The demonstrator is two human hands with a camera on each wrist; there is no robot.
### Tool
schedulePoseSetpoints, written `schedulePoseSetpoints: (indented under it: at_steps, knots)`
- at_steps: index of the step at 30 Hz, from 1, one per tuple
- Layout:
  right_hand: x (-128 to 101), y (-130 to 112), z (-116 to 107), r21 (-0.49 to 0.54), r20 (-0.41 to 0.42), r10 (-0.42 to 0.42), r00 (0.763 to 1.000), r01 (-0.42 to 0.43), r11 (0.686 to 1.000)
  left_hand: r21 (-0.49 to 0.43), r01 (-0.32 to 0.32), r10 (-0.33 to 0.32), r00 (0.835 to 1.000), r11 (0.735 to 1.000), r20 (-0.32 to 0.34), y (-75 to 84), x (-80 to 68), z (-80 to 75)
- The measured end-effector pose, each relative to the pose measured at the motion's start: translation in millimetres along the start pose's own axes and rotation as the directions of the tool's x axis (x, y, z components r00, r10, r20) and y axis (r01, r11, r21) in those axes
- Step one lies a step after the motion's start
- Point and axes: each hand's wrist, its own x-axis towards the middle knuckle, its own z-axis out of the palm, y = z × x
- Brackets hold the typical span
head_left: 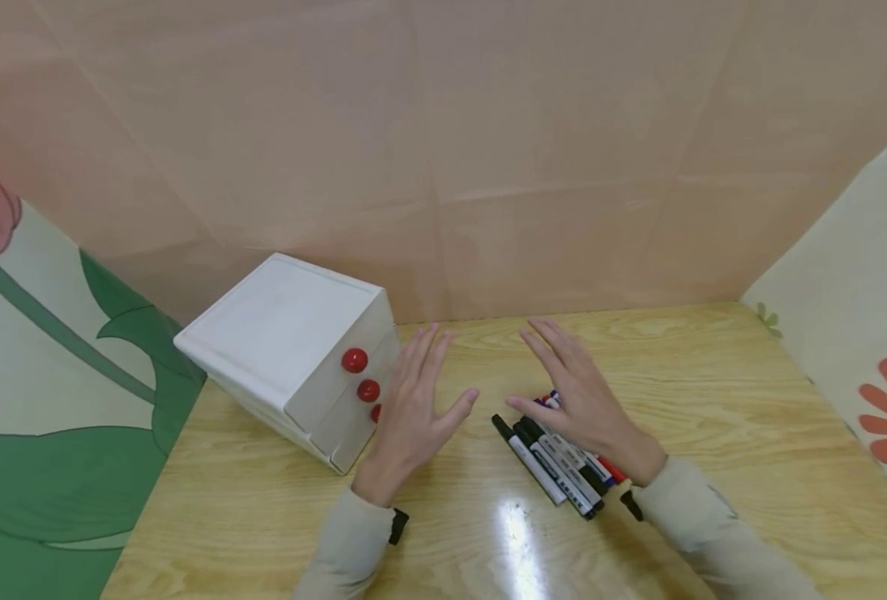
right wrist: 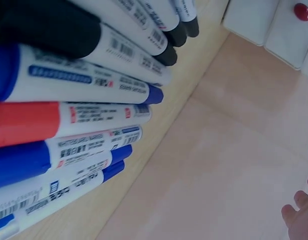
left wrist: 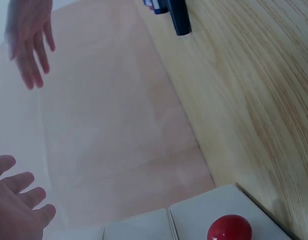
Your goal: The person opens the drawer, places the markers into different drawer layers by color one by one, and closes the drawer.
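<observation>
Several markers (right wrist: pixel 83 100) bear barcode labels, their print unreadably small.

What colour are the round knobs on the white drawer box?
Red. The knobs on the white drawer box show best in the head view.

both hands flat, fingers straight: left hand (head_left: pixel 413 408), right hand (head_left: pixel 582 400)

Between the white drawer box (head_left: pixel 286 354) on the left and the row of markers (head_left: pixel 556 462) on the right, a strip of bare wooden surface (head_left: pixel 481 533) runs from the near edge to the back wall. The red knobs (head_left: pixel 354 360) jut toward that strip. Right of the markers the surface lies open up to the flowered side panel (head_left: pixel 864 333).
</observation>
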Motion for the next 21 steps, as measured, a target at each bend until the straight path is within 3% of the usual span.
schedulePoseSetpoints:
  at_steps: [21]
  knots:
    - [16, -20, 5, 0.054, -0.026, -0.068, 0.997, 0.069, 0.996, -0.082, -0.054, 0.048, 0.996, 0.995, -0.076, 7.6, -6.1, -29.9]
